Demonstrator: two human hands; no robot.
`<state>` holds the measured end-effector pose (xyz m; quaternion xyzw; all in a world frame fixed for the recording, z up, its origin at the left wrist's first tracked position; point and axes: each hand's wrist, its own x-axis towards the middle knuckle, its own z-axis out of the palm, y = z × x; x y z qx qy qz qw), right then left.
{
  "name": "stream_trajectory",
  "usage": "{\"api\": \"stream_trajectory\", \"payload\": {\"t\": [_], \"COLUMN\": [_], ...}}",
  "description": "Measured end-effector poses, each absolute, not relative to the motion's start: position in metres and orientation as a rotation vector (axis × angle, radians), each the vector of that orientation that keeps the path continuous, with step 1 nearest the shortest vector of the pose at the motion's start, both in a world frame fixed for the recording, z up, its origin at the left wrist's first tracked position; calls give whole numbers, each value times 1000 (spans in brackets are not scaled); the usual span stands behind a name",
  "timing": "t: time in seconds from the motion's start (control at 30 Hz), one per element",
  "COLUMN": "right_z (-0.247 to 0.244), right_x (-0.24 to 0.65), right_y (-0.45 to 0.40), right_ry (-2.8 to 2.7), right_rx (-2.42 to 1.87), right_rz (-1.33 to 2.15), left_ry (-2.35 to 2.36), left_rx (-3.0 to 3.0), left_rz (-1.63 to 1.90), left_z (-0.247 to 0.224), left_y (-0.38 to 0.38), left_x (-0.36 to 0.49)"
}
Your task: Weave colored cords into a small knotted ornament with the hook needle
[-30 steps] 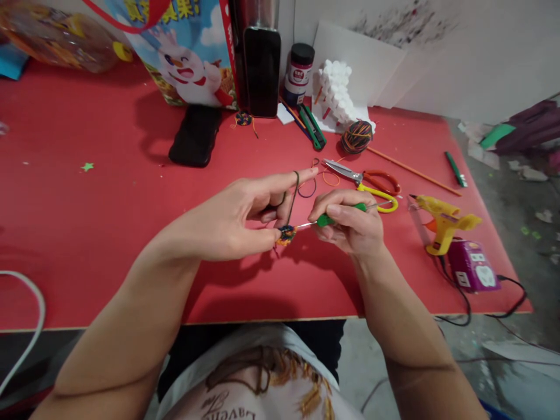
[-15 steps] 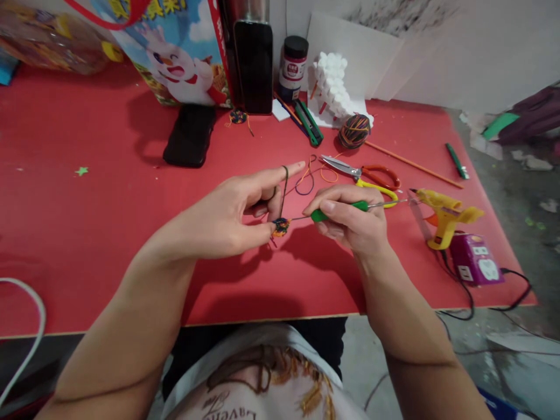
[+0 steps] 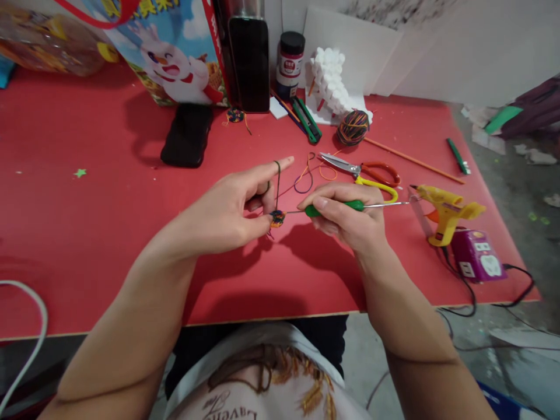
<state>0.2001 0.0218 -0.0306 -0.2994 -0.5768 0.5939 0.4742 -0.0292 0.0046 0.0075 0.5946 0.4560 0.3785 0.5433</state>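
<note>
Both hands had moved slightly away from the body since the first frame, and the hook [image 3: 355, 205] in the right hand [image 3: 356, 219] lay flatter. Right fingers were pinching this hook; thumb and fingers of the left hand [image 3: 230, 213] pinched the small yarn piece [image 3: 278, 219], just left of the hook's front end. As I judged, the work was partly done: a roundish patch was formed, but one strand [image 3: 277, 186] ran from it over the left forefinger; how much was left, I could not tell. Counted: one piece in the grip, one similar piece [image 3: 235, 115] beyond the left hand, one hook, and, beyond the right hand, one yarn ball [image 3: 352, 128] and one pair of scissors [image 3: 359, 170].
</note>
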Motion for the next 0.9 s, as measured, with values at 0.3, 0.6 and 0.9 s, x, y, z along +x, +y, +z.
{"api": "stream_trajectory", "payload": {"t": [0.3, 0.6, 0.9], "right_z": [-32, -47, -64], "right_x": [193, 181, 169], "right_y": [13, 11, 14], "right_ry": [-1712, -1852, -2014], "right_rx": [-807, -582, -565], "right_rz": [948, 543, -134], "left_ry": [1195, 999, 1014], "left_rx": [1328, 784, 788], "left_rz": [1049, 1091, 1258], "left_z": [-10, -3, -5], "left_y": [12, 17, 13], "left_x": [-26, -21, -3]}}
